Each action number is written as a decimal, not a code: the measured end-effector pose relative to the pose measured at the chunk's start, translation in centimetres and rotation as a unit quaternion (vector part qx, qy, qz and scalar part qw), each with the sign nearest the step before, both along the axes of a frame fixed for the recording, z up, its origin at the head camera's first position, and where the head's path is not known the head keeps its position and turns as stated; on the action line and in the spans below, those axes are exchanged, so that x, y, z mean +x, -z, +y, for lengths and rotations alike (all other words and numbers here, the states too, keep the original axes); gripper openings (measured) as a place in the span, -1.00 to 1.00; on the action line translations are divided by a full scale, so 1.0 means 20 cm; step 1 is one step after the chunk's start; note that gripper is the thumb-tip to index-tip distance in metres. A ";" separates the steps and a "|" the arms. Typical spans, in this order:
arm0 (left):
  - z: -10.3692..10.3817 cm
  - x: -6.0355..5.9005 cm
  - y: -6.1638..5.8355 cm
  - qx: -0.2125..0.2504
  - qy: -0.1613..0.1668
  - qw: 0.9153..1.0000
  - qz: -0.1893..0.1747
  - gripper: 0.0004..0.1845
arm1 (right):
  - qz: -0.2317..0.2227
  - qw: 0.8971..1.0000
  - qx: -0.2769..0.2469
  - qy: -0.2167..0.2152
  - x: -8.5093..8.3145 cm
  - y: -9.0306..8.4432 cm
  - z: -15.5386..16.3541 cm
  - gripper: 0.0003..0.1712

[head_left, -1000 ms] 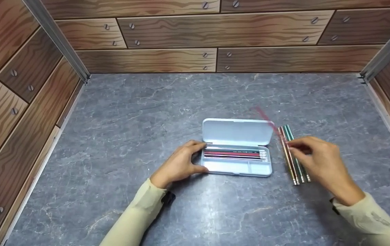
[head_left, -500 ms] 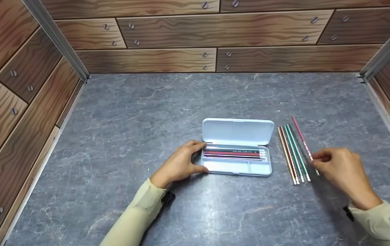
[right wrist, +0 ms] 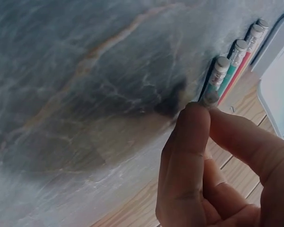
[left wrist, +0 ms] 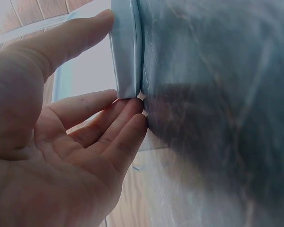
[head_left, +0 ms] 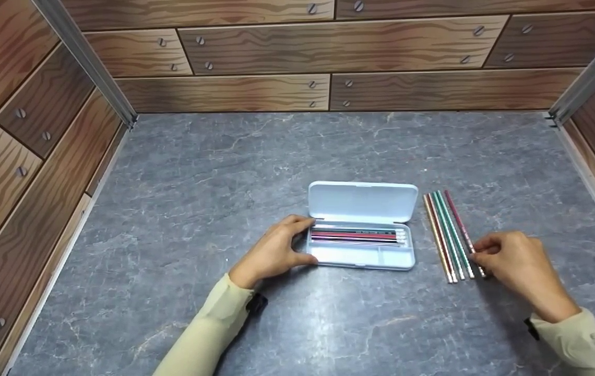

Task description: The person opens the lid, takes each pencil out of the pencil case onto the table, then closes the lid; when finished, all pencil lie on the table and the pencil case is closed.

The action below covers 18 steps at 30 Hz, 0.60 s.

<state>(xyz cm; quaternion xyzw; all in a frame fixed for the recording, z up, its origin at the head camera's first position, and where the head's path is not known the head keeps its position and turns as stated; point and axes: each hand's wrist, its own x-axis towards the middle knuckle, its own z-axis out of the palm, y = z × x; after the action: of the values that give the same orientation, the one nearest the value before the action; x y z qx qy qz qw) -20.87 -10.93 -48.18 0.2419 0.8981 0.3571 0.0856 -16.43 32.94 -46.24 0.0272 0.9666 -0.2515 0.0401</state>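
A light blue pencil case (head_left: 347, 254) lies with its lid raised, and several pencils (head_left: 355, 236) with white erasers fill its back compartment. My left hand (head_left: 274, 248) holds the case by its left end, thumb at the front corner and fingers at the back. In the left wrist view, thumb and fingertips meet the end of the case (left wrist: 125, 52). To the right, my right hand (head_left: 519, 263) pinches a dark pink pencil (head_left: 458, 219) near its eraser end. That pencil lies along the right side of a row holding a gold pencil (head_left: 434, 227), a red one and two green pencils (head_left: 452, 235).
The grey marbled tabletop (head_left: 214, 172) runs back to a wood-patterned wall (head_left: 287, 47). Similar panels (head_left: 42, 172) stand at the left and right sides, with metal strips at the corners. Pencil erasers (right wrist: 240, 46) line up close together in the right wrist view.
The right hand has carried the pink pencil from over the row to its right side and lowered it beside the green pencils. The left hand and the case have stayed put.
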 end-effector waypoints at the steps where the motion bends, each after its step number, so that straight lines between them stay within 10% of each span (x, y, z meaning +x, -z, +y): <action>1: 0.00 0.00 0.00 0.000 0.000 1.000 -0.001 -0.09 | -0.005 1.000 -0.002 -0.002 0.00 0.00 0.00 -0.71; 18: 0.00 0.00 0.01 0.003 0.000 1.000 -0.007 -0.10 | -0.009 1.000 -0.011 -0.007 -0.02 0.02 -0.01 -0.73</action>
<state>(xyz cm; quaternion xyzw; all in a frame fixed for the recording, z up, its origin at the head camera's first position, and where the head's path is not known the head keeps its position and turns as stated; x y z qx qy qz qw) -20.92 -10.92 -48.38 0.2396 0.8964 0.3615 0.0908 -16.79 32.64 -46.55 0.0221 0.9637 -0.2613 0.0512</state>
